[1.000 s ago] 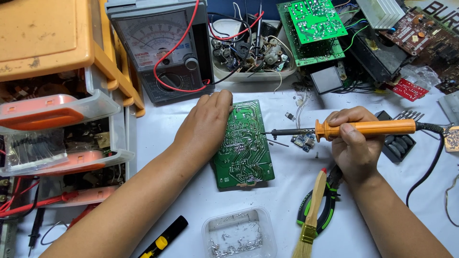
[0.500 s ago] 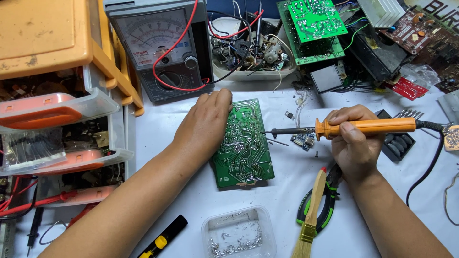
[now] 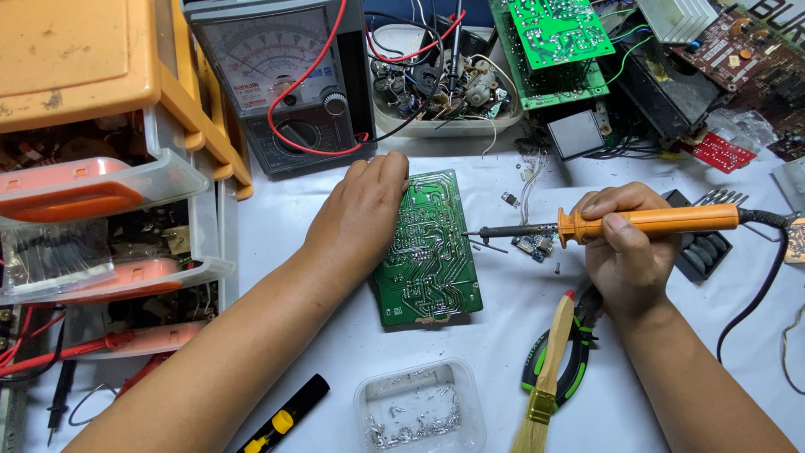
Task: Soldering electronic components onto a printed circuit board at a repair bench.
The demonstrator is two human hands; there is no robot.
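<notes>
Circuit board lies solder side up on the counter, pinned flat at its left edge by the open left hand while the right hand grips the soldering iron, tip at the board's right edge.

Landmark: the green rectangular circuit board. Behind it stands the grey analogue meter; left, the orange plastic drawer unit; right, perhaps touching its edge, the orange-handled soldering iron; before it, the clear plastic tub.

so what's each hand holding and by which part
The right hand holds the soldering iron by its orange handle. The left hand grasps nothing; it rests flat on the green circuit board.
</notes>
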